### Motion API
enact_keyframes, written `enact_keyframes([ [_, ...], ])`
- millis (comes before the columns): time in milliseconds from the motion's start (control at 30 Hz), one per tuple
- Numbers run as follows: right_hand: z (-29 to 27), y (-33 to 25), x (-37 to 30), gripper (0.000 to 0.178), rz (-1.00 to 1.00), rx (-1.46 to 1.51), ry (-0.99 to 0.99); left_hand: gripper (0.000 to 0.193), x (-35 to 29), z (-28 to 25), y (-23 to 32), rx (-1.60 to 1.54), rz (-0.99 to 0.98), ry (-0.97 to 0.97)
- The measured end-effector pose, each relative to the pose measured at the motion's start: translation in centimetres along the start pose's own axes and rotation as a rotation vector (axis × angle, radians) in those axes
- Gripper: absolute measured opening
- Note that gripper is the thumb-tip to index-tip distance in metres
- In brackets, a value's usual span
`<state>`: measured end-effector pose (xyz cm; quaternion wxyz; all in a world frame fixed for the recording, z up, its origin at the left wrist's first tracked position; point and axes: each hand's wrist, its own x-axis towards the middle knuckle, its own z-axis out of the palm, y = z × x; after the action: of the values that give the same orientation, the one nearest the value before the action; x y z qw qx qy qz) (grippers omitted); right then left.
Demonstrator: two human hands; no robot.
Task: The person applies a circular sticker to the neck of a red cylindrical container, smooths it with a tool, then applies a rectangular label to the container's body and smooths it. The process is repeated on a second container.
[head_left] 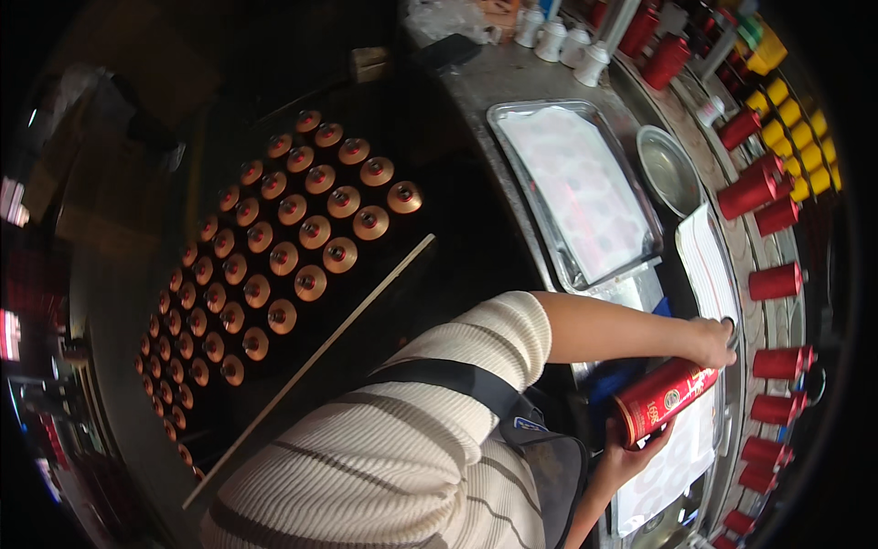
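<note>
A red bottle [670,399] with gold lettering and a round emblem lies tilted across the front of my body. My right hand [631,450] wraps round its lower end from beneath. My left hand [712,342] is curled at the bottle's far end, over the neck area. A small dark, shiny rim shows at its fingers, too little to name; what those fingers hold is hidden. Just beyond the left hand lies a white cloth or paper with thin stripes [706,263]. White printed sheets [666,480] lie below the bottle.
A metal tray [649,258] with a white sheet and a metal bowl [670,169] stand on the bench. Red bottles [776,282] line a conveyor at the right. White bottle-shaped pieces [551,42] stand at the back. Rows of gold-topped items [311,283] fill the left.
</note>
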<state>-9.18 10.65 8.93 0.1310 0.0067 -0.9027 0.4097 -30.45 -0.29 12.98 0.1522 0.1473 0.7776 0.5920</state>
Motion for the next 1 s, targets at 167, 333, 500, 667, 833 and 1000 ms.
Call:
enact_keyframes([
  [167,-2.1,0.4,-1.7,0.101,-0.048,0.119,0.002,0.054,-1.0,-0.8,0.7,0.037,0.007,-0.018],
  [333,-2.4,-2.2,0.4,0.107,-0.286,0.385,-0.313,0.046,-9.4,-12.3,-0.7,0.041,0.31,0.226],
  [500,0.7,-6.9,4.7,0.1,-0.574,0.157,-0.597,0.039,-34.1,-18.7,5.3,0.12,0.407,0.617],
  [667,9.2,-18.5,5.7,0.097,-1.142,0.079,-0.744,0.029,-55.7,-13.3,11.8,0.489,0.033,1.363],
  [833,10.9,-18.0,3.3,0.093,-0.946,0.193,-0.941,0.026,-69.7,-7.2,11.0,1.043,-0.774,1.695],
  [1000,11.8,-16.6,3.3,0.082,-0.817,0.128,-0.944,0.031,-83.3,-0.7,-0.6,1.083,-1.663,1.651],
])
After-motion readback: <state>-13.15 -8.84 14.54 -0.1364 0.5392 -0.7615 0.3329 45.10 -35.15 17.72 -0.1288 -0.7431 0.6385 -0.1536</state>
